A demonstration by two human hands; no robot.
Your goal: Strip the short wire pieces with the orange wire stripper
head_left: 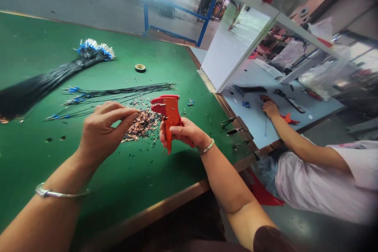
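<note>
My right hand (187, 132) is wrapped around the handles of a red wire stripper (171, 114), its jaws pointing left. Thumb and forefinger of my left hand (102, 126) are pinched together just left of those jaws; whatever sits between them is too small to make out. Beneath and between both hands lies a pile of copper and black wire scraps (143, 124). Behind my left hand, a loose group of thin black wires (124, 91) with blue and clear ends rests on the green table (165, 181).
A thick bundle of black wires (50, 78) with blue and white ends lies at the left. A roll of tape (140, 68) stands behind the loose wires. Metal clips (234, 130) sit by the right edge. Beyond a white partition (233, 47), a co-worker's hand (270, 108) works at another table.
</note>
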